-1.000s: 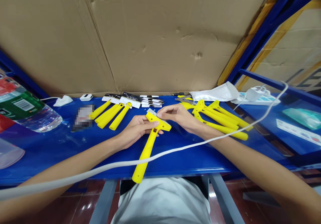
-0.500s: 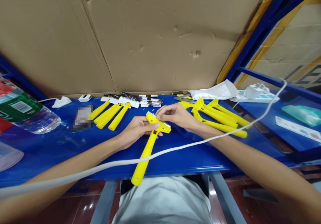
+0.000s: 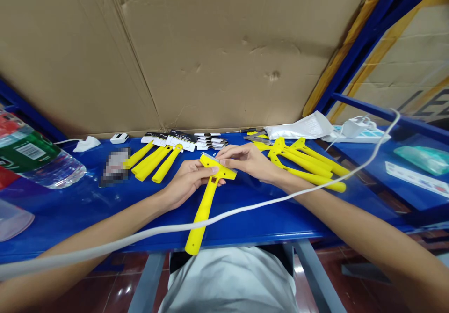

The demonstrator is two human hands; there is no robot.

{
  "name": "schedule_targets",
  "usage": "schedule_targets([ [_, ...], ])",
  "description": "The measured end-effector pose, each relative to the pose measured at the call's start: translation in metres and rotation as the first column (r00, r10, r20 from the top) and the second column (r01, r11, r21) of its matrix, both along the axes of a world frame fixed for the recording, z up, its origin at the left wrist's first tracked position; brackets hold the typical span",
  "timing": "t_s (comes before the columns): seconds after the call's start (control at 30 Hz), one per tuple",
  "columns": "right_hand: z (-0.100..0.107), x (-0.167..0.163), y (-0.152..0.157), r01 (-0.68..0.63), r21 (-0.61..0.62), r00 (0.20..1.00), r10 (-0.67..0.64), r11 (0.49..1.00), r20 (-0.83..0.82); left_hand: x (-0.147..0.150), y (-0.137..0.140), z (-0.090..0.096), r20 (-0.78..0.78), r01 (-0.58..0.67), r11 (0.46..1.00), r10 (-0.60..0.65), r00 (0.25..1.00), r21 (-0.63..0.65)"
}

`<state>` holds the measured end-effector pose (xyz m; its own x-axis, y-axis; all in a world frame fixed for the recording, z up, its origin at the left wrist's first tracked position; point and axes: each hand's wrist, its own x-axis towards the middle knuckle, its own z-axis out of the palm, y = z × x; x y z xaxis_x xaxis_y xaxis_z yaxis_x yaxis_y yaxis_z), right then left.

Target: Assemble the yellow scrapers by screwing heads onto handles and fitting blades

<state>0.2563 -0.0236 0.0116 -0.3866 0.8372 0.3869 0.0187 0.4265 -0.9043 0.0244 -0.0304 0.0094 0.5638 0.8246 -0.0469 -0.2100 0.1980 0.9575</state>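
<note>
My left hand [image 3: 188,178] grips a yellow scraper [image 3: 199,224] by its head, thumb on the near face and fingers behind. Its handle points down toward me, past the table's front edge. Along the far edge of the head runs a thin metal blade [image 3: 209,156]. The fingers of my right hand [image 3: 242,159] are pinched at this edge, by the blade; their tips partly cover it. Behind my left hand lie several yellow scrapers [image 3: 150,163] with black-and-white card covers [image 3: 180,140] over their heads. More yellow scrapers [image 3: 308,161], heads uncovered, rest beyond my right forearm.
Folded cards [image 3: 211,141] are stacked at the back of the blue table [image 3: 252,219]. A screwdriver [image 3: 245,130] and a white packet [image 3: 300,127] lie by the cardboard wall [image 3: 224,46]. Bottles [image 3: 38,149] stand left. A white cable [image 3: 245,207] crosses in front of my arms.
The scraper has shifted slightly up and left in my left hand, its head a little flatter. My right fingers have moved with it and cover more of the far edge.
</note>
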Motion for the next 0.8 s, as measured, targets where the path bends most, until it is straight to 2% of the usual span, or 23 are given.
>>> schedule_targets([
  [0.4,0.005,0.001,-0.003,-0.023,0.071,1.000,0.022,0.997,0.013,-0.002,0.000,0.003,0.054,-0.025,0.999,0.024,0.998,0.034],
  [0.63,0.012,0.000,-0.007,-0.032,0.023,0.998,0.030,0.999,0.063,-0.003,0.003,0.003,0.060,-0.039,0.996,0.035,0.998,0.076],
  [0.8,0.007,-0.003,-0.007,-0.007,0.012,0.999,0.007,1.000,0.036,-0.004,0.002,0.005,0.051,-0.056,0.993,0.051,0.997,0.107],
])
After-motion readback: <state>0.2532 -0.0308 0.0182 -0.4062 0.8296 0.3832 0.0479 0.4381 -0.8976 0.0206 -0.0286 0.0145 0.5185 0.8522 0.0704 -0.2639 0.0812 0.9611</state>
